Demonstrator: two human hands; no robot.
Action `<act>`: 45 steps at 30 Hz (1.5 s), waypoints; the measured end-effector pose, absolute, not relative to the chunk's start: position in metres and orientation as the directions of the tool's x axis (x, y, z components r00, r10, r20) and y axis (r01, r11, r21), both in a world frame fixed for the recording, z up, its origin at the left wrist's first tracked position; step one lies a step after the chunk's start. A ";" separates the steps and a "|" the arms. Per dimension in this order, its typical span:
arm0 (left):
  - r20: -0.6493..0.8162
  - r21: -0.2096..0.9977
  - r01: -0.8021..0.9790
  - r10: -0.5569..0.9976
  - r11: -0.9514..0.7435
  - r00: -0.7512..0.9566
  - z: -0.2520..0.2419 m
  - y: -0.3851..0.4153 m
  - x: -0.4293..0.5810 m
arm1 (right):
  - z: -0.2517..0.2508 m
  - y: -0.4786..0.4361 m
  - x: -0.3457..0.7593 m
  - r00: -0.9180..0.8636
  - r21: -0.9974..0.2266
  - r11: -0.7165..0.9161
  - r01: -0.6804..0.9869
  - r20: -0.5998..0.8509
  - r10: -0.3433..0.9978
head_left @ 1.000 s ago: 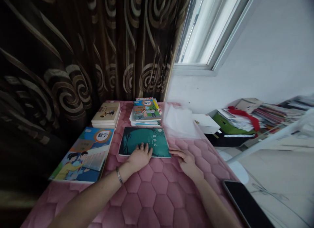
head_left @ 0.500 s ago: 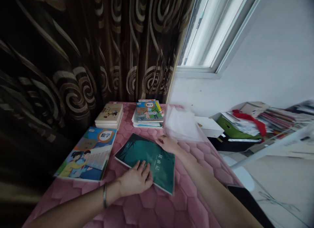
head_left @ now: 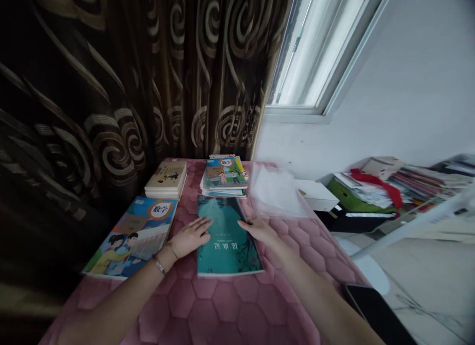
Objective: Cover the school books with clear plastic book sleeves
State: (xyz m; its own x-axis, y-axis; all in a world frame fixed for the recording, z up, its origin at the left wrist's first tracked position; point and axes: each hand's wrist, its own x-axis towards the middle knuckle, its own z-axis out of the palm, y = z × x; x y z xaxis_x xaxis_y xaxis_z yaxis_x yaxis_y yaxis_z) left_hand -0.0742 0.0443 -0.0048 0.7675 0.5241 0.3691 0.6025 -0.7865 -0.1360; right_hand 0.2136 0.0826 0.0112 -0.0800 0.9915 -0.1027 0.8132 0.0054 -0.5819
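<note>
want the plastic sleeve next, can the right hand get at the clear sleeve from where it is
Probably yes. The right hand lies at the edge of the green book, just below the clear sleeve. Only a little pink quilted mat seems to separate them, with nothing in the way.

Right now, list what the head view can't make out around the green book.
All in the head view:
Green paperback: small cover print too blurred and upside down.
Its edges under the left hand and right hand: hidden by the fingers.
Stack beneath the far maths textbook: titles hidden by that top book.
Plastic sleeve: contents blurred by the film.
Phone: lower end cut off by the bottom edge.
</note>
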 end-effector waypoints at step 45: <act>0.332 0.334 0.878 0.915 -0.342 0.230 -0.040 0.022 -0.054 | -0.042 0.027 0.226 -0.180 -0.231 0.245 0.942 0.271 0.946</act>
State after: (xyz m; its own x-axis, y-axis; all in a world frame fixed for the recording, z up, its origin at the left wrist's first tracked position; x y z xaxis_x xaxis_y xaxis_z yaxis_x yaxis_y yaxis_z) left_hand -0.0538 0.0222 -0.0400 0.2301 0.9146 0.3324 0.8782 -0.3423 0.3340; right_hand 0.2258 0.0271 -0.0424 -0.1795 0.9458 0.2707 0.9417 0.2448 -0.2308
